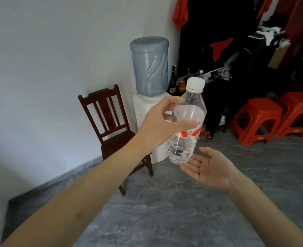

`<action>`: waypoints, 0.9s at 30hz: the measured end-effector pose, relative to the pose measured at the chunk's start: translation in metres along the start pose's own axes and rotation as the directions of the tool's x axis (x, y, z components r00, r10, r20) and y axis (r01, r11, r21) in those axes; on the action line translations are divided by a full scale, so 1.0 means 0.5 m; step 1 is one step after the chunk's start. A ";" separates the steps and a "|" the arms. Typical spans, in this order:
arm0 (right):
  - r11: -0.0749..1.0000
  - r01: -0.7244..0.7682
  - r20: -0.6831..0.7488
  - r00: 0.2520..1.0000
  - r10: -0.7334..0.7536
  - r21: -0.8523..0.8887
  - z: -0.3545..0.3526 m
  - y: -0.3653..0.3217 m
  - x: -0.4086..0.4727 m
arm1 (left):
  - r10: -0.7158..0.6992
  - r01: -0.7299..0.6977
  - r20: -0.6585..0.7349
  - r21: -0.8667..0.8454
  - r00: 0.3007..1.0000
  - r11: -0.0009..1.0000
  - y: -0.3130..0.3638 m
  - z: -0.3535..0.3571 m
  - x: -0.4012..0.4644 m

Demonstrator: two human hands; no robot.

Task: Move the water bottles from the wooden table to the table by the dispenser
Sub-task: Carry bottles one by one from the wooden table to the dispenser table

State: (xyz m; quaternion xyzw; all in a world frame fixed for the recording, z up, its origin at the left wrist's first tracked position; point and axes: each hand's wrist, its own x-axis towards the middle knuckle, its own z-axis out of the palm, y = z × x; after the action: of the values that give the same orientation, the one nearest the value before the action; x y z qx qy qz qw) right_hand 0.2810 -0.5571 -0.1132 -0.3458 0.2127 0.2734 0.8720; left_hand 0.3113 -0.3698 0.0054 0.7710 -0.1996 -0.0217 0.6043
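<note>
Above the floor, mid-air, your left grip (157, 125) wraps thumb & fingers round the water bottle (187, 125) at its label, bottle near upright w/ cap up. Right grip (211, 168) lies open, palm up, just under the bottle's base. Dispenser (150, 82) stands behind.

Clear bottle (186, 125), white cap, red-white label; blue dispenser jug (149, 66); red stools (257, 120)

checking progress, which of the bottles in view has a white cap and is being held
The clear water bottle in the left hand; the dark glass bottles stand beside the dispenser, unheld.
</note>
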 end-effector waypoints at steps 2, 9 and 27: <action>1.000 -0.002 0.003 1.000 0.002 -0.012 -0.024 -0.062 0.019 | 0.013 -0.013 -0.015 0.003 1.000 1.000 -0.005 0.030 0.056; 0.999 -0.006 0.001 1.000 0.006 -0.036 -0.075 -0.217 0.082 | 0.035 -0.034 -0.058 0.010 0.998 0.999 -0.034 0.093 0.216; 0.999 -0.022 -0.115 0.993 0.017 -0.037 -0.129 -0.636 0.416 | 0.043 -0.042 -0.060 0.030 0.997 0.999 -0.211 0.129 0.745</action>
State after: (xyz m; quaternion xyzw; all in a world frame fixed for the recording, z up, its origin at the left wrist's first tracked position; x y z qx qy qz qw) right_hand 0.6259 -0.7293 -0.1183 -0.3755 0.2604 0.2656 0.8489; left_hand 0.6659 -0.5339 -0.0338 0.7755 -0.1980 0.0173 0.5993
